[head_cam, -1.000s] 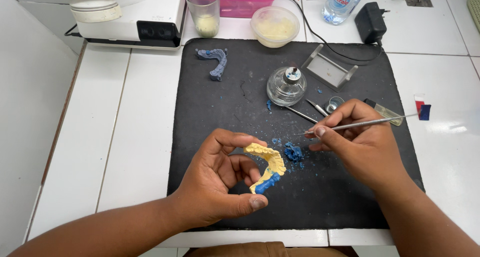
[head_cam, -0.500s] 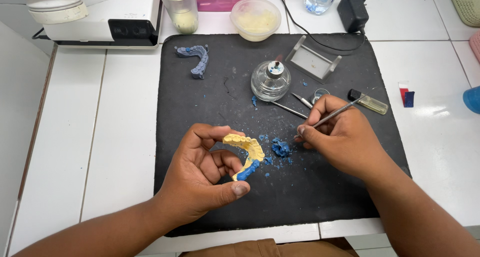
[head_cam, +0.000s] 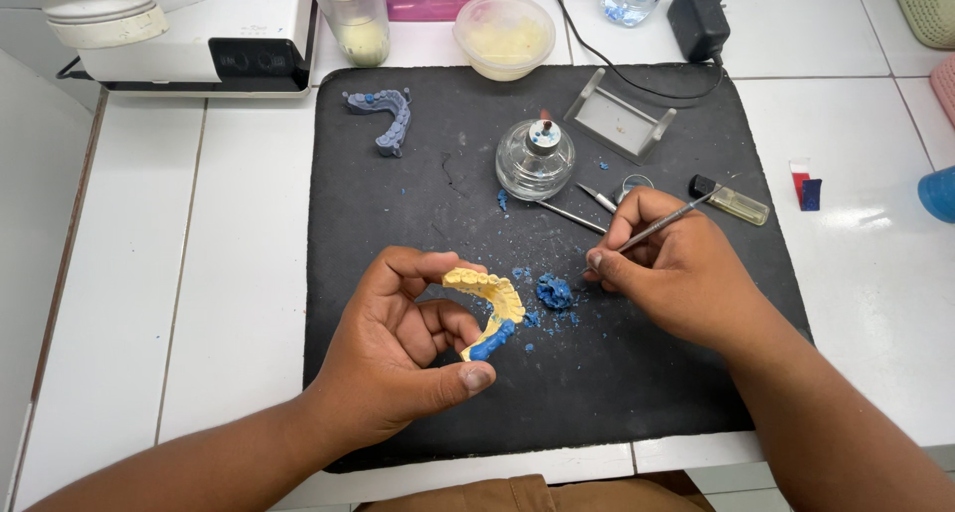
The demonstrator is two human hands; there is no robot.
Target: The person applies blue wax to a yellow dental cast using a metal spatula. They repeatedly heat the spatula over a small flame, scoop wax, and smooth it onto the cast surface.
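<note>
Yellow horseshoe-shaped dental cast (head_cam: 487, 295) with blue wax on one end sits clasped between the thumb and fingers of your left hand (head_cam: 403, 358), above the black rubber mat (head_cam: 398, 223). Your right hand (head_cam: 676, 273) pinches a thin metal carving tool (head_cam: 662, 225), its tip just beside a blue wax lump (head_cam: 554, 291) on the mat.

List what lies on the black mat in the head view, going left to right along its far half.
Blue dental arch model → glass spirit burner → clear angled stand → small yellowish tube with a black cap.
</note>
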